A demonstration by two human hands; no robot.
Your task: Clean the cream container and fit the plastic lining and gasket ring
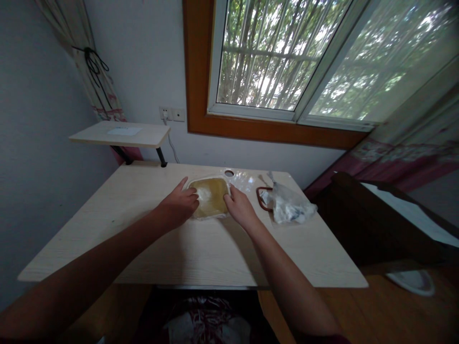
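Observation:
Between my hands is a shallow, rounded rectangular yellowish container (211, 203) with a whitish rim, apparently covered in clear plastic. Whether it rests on the table or is lifted slightly, I cannot tell. My left hand (181, 203) is at its left side, with fingers curled over the edge and thumb pointing up and away. At the right edge, my right hand (239, 203) grips the rim, its thumb on top and the other fingers mostly hidden. To the right lies a crumpled clear plastic bag (292, 203) with whitish contents, beside a reddish-brown loop-shaped frame (263, 206).
The pale wooden table (150, 267) has a round cable hole (229, 173) near its back edge. A raised shelf (86, 131) bearing a paper sheet (125, 131) stands at the back left. Behind are a wall socket (165, 113) and window. Dark furniture (376, 229) is at right.

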